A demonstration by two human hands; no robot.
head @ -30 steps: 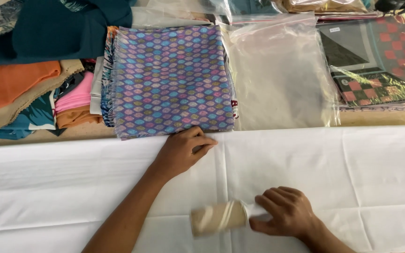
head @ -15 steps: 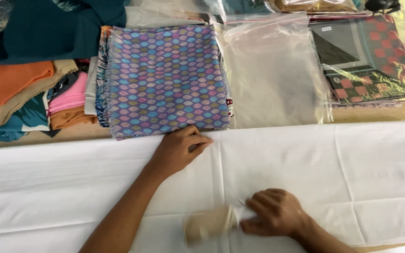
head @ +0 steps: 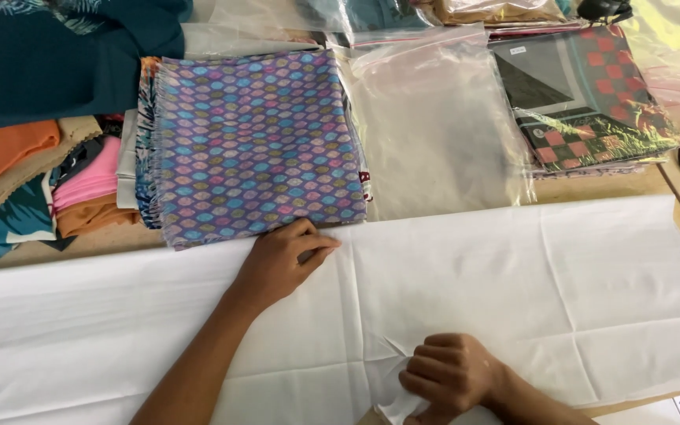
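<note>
The left hand (head: 281,264) lies palm down with the forearm stretched out and the fingers bent at the near edge of the folded purple patterned cloth (head: 257,142), while the right hand (head: 450,376), nearer to the body, is curled into a loose fist.

2 hands (head: 281,260), 1 white cloth (head: 560,275), 1 purple patterned fabric (head: 253,145), 1 empty clear bag (head: 434,126), 1 bagged checked fabric (head: 592,102).

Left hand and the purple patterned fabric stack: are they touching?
Touching. The head view shows the left hand lying on the white cloth, its fingertips meeting the near edge of the purple patterned fabric stack with no gap visible.
</note>
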